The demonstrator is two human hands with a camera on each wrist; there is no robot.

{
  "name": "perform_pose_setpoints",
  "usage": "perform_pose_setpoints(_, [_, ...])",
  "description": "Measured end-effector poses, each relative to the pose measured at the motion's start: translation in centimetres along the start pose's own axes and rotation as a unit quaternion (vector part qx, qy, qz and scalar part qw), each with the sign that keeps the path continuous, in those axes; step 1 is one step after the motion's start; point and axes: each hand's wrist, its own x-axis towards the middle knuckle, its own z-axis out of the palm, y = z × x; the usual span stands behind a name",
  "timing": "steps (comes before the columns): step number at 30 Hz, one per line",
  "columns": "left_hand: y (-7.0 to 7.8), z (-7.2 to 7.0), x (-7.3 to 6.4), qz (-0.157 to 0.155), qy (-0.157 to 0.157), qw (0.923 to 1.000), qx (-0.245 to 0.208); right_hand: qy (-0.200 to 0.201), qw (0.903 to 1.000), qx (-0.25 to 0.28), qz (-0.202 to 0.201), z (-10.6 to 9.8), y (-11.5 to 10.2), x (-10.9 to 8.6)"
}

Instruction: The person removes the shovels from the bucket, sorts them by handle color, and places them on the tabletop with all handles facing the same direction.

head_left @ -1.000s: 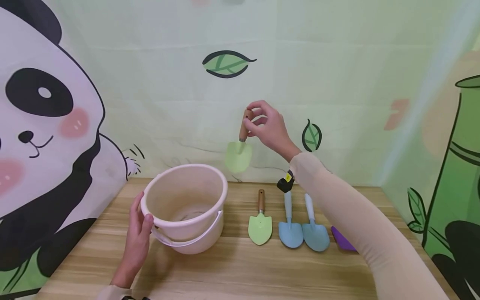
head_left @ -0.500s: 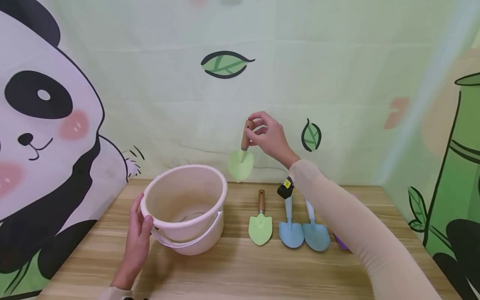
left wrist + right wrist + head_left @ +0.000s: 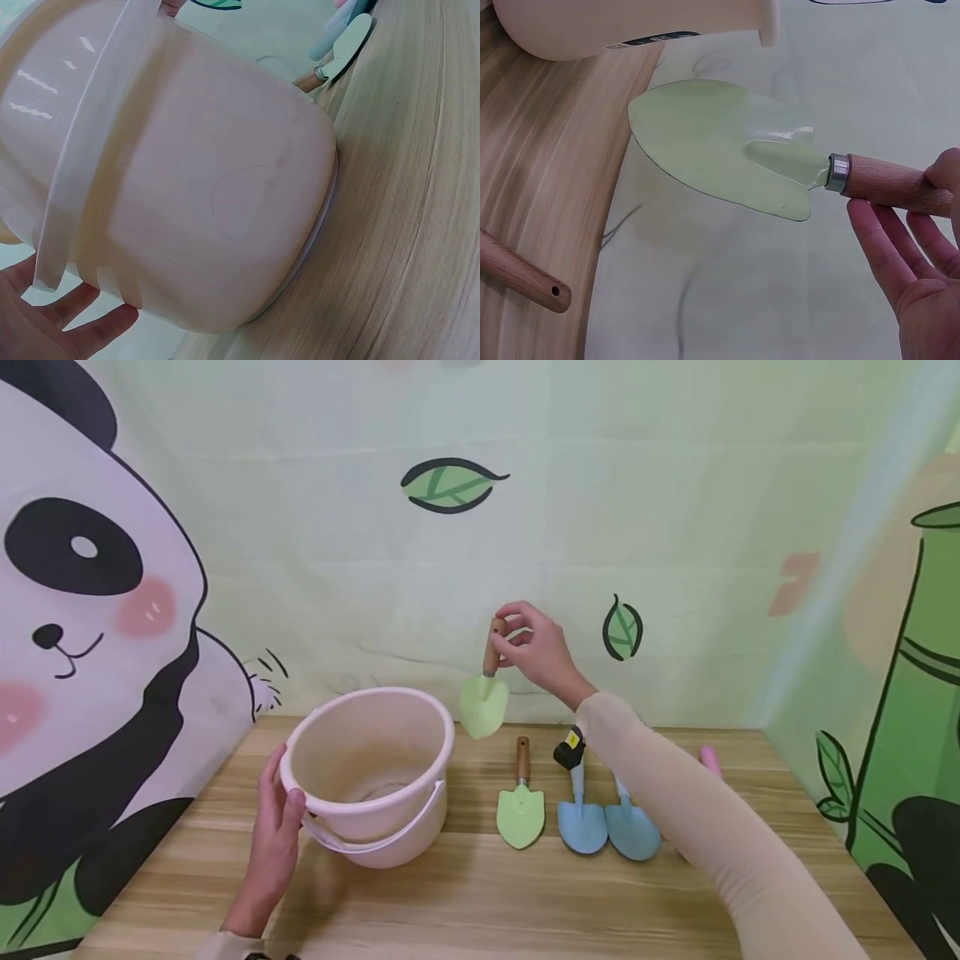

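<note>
By its wooden handle, my right hand point(image 3: 536, 647) holds a light green trowel point(image 3: 483, 706), blade hanging down, in the air to the right of a pale pink bucket point(image 3: 367, 810). Thumb and fingertips pinch the handle in the right wrist view, where the trowel blade point(image 3: 705, 142) shows whole. My left hand point(image 3: 276, 839) rests against the left side of the bucket, just below the rim. Its straight, spread fingers point(image 3: 101, 330) touch the outside in the left wrist view. The bucket stands upright with its handle hanging down in front.
On the wooden table point(image 3: 480, 902) lies another green trowel point(image 3: 520, 817), right of the bucket. Two blue shovels point(image 3: 582, 828) lie beside it. Farther right, a pink handle point(image 3: 709, 760) shows past the right sleeve point(image 3: 697, 802). A printed cloth point(image 3: 337, 568) hangs behind.
My right hand has lowered the green trowel, bringing its blade closer to table height. The right sleeve now covers the purple thing and uncovers a pink handle. The left hand has stayed put.
</note>
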Motion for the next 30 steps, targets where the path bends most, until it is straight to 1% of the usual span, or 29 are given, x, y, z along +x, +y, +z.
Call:
perform_pose_setpoints(11, [0.2, 0.0, -0.1, 0.011, -0.004, 0.9996, -0.025, -0.006, 0.9998, 0.000, 0.017, 0.8, 1.5, -0.9])
perform_pose_setpoints(21, [-0.1, 0.0, 0.1, 0.002, 0.000, 1.0000, -0.009, -0.014, 0.9990, 0.023, 0.036, 1.6, 3.3, -1.6])
perform_pose_setpoints(30, [-0.2, 0.0, 0.1, -0.002, -0.001, 1.0000, -0.002, -0.025, 0.9969, 0.031, 0.068, 2.7, 5.0, -2.5])
